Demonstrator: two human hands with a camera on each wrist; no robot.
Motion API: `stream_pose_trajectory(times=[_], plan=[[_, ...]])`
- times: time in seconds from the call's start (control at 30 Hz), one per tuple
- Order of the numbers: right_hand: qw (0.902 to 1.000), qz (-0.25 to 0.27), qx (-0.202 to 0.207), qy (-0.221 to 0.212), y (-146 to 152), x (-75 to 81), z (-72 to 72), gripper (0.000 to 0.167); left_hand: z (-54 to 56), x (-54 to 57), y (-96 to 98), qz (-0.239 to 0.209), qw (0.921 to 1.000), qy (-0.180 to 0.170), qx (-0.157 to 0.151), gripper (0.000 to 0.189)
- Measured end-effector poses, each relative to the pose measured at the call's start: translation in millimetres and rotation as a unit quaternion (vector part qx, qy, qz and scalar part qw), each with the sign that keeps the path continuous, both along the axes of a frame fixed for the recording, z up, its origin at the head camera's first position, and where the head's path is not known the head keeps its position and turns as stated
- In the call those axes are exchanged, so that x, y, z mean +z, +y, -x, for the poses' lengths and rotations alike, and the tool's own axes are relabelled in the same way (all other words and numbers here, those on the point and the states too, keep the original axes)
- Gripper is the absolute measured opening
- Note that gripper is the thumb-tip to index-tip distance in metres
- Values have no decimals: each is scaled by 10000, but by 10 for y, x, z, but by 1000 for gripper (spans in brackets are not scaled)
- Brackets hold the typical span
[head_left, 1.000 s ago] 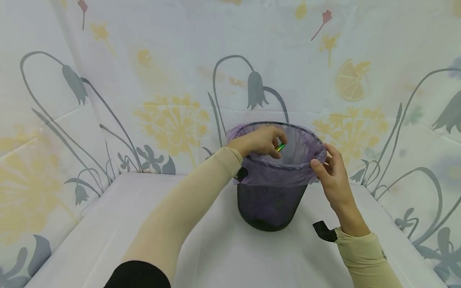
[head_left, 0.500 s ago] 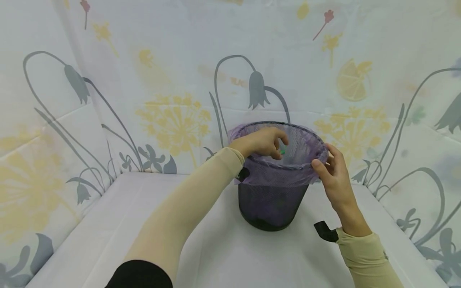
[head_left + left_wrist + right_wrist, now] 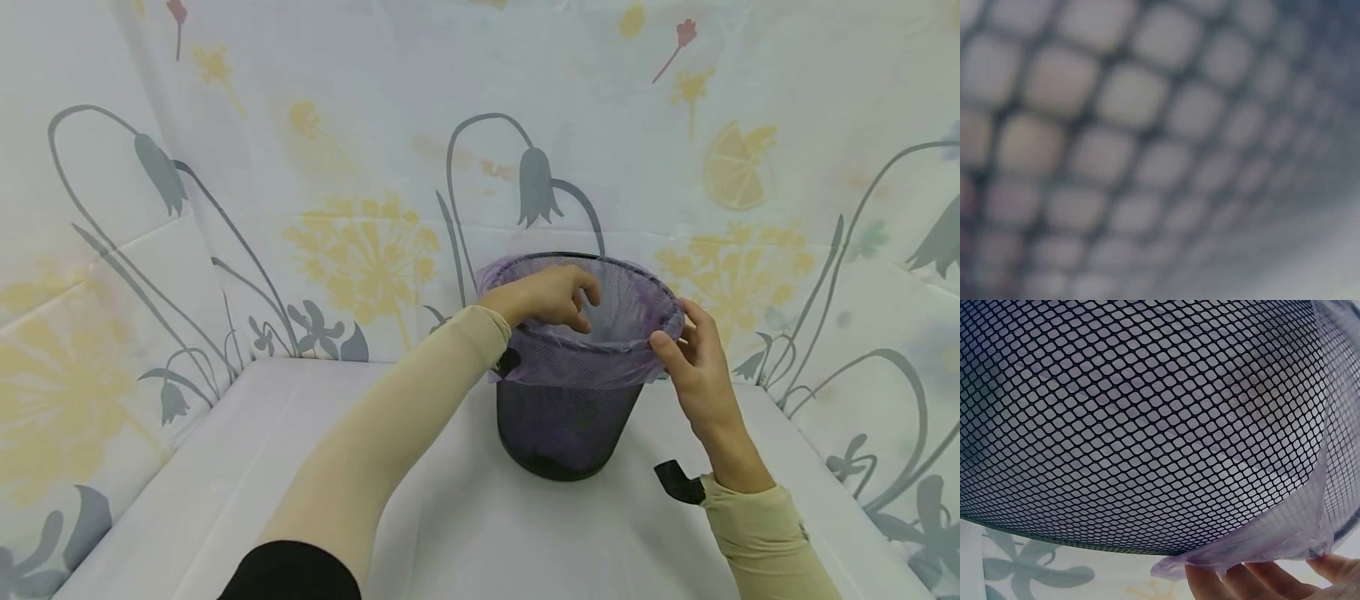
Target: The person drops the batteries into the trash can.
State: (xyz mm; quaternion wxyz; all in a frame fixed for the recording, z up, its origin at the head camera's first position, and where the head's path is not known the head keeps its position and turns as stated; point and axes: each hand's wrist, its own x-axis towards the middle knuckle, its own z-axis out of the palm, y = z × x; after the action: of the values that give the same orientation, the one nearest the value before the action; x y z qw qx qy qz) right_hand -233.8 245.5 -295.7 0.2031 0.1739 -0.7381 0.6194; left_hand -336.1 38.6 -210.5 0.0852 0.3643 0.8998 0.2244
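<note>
A black mesh wastebasket [image 3: 562,433] stands upright, lined with a thin purple bin bag [image 3: 585,367] folded over its rim. My left hand [image 3: 551,297] reaches over the near left part of the rim, its fingers loosely bent above the opening. Nothing shows between those fingers. At the right side of the rim, my right hand [image 3: 693,358] grips wastebasket and bag edge, thumb in front. In the right wrist view its fingertips touch the bag beside the mesh [image 3: 1141,425]. Only blurred mesh [image 3: 1135,100] fills the left wrist view; the bottom of the wastebasket is hidden.
The wastebasket stands on a white-covered table [image 3: 450,533]. Close behind it hangs a white cloth [image 3: 360,108] with grey, yellow and red plant prints, which also runs along both sides. A black wrist mount [image 3: 678,482] juts from the right sleeve.
A small shiny green and gold object held in my left fingers has left them and dropped into the wastebasket, out of sight. The right hand keeps its grip on the rim.
</note>
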Motion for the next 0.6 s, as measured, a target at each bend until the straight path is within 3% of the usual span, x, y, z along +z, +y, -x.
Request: stream_pose_trajectory(times=[0.3,0.6], plan=[[9998,168,109,24,-9,-17,11,61,2,127,-122,-244,9995,207,30,40],[9997,234,89,11,4,-14,12,61,-141,281,-328,-571,9973,460,12,39]])
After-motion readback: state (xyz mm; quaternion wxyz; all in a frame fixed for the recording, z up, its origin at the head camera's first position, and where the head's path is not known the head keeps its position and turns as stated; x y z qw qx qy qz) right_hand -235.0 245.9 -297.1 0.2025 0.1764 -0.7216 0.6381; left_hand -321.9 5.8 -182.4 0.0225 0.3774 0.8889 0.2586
